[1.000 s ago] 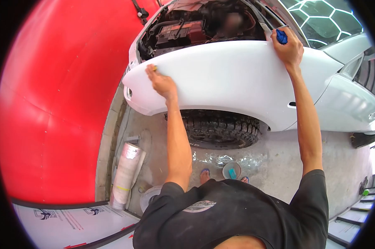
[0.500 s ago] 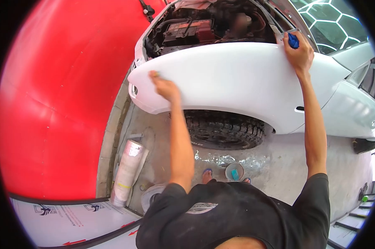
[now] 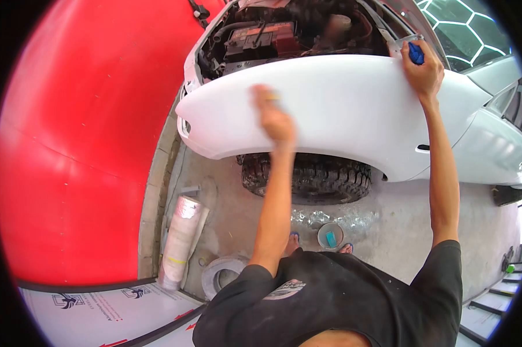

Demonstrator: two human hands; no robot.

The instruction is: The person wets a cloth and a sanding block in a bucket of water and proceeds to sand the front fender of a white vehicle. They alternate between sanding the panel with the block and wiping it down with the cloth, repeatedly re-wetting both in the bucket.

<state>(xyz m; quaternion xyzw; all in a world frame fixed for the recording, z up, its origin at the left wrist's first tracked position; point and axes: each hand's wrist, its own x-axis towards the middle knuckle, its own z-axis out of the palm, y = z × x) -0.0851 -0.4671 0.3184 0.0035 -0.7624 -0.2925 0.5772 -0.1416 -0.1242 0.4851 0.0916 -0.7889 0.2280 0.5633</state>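
My left hand (image 3: 275, 118) presses a small yellowish pad (image 3: 272, 97) against the white car fender (image 3: 342, 104), near its middle; the hand is motion-blurred. At the fender's top edge by the open engine bay (image 3: 290, 29), my right hand (image 3: 424, 72) rests while gripping a blue object (image 3: 415, 53). A black knobby tyre (image 3: 307, 176) sits in the wheel arch under the fender.
A red wall (image 3: 81, 144) stands close on the left. On the concrete floor lie a foil-wrapped roll (image 3: 180, 243), a tape roll (image 3: 223, 274) and a small round container (image 3: 330, 236) by my feet. Steps (image 3: 486, 318) show at lower right.
My left hand has swept rightward along the fender from its front end to near its middle. My right hand has stayed on the fender's top edge.
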